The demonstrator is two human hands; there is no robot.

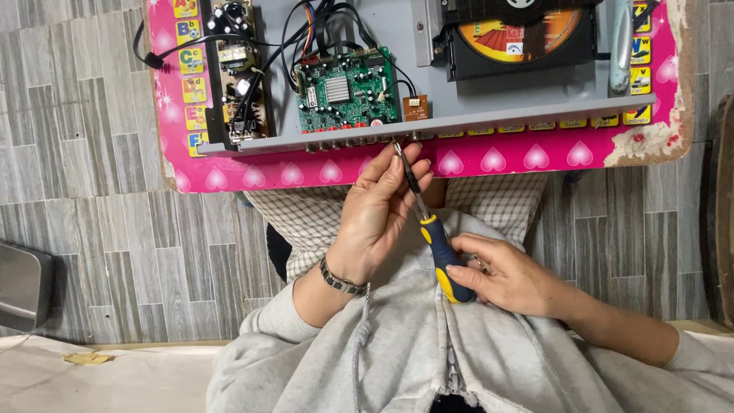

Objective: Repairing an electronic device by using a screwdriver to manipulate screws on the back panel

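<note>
1. The right hand (508, 279) wraps the screwdriver (430, 229) by its blue-and-yellow rubbery handle, grip pressed shut around it.
2. The left hand (375, 214) pinches the thin steel shaft between thumb and fingers; a metal link bracelet (342, 279) sits on that wrist.
3. The shaft tip meets the near edge of the grey metal chassis (459, 99), at the row of small round sockets along its rim; the exact contact point is too small to make out.
4. Inside the chassis: a green circuit board (348, 88) with a ribbed silver heatsink, a brown board (237, 69) at the left end, and looping black cables (306, 30).
5. A black disc tray (520, 38) holds an orange-yellow disc, cut off by the top edge.
6. The pink surface (489, 162) bears pale heart shapes along its near edge and small yellow picture labels down its left and right edges; its right corner is chipped, showing a rough pale core.
7. Grey fleece sleeves and checked cloth cover the lap below; wood-look grey tiles form the floor (92, 153).
</note>
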